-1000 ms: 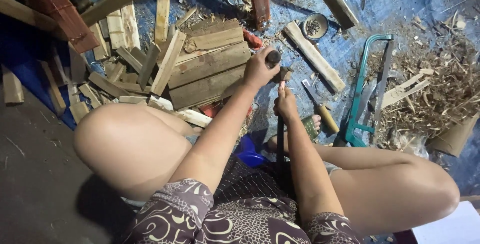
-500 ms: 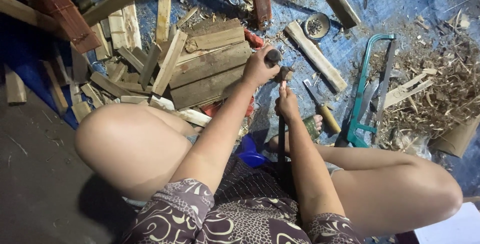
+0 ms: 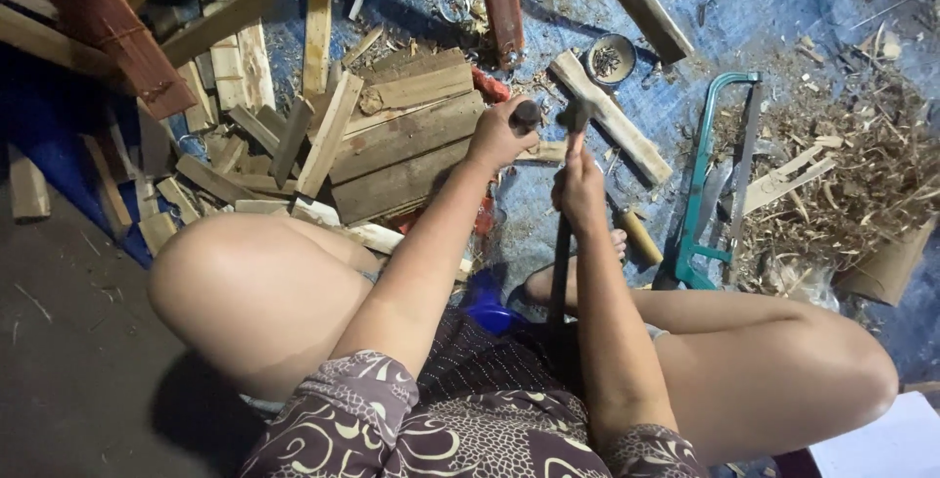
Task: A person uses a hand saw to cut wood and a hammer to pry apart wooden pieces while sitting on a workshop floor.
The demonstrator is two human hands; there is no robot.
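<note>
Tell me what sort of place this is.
Probably an informal woodworking spot on the ground, not a fitted shop. A blue tarp covers the floor, cut wooden slats lie piled on it, wood shavings are heaped to one side, and a green-framed hacksaw lies beside the seated person.

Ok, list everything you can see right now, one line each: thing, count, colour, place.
Wood offcuts: many, pale brown, piled upper left.
Reddish slats: count unclear, top left corner.
Red plank: one, top centre.
Pale batten: one, right of the hands.
Round tin: one, dark, contents unclear, top centre.
Hacksaw: one, teal frame, right of centre.
Shavings: heap, tan, right.
Tarp: one, blue, under everything.
Dark rod: one, upright, between the legs.
Left hand: gripping a dark handle.
Right hand: wrapped around the dark rod.
</note>
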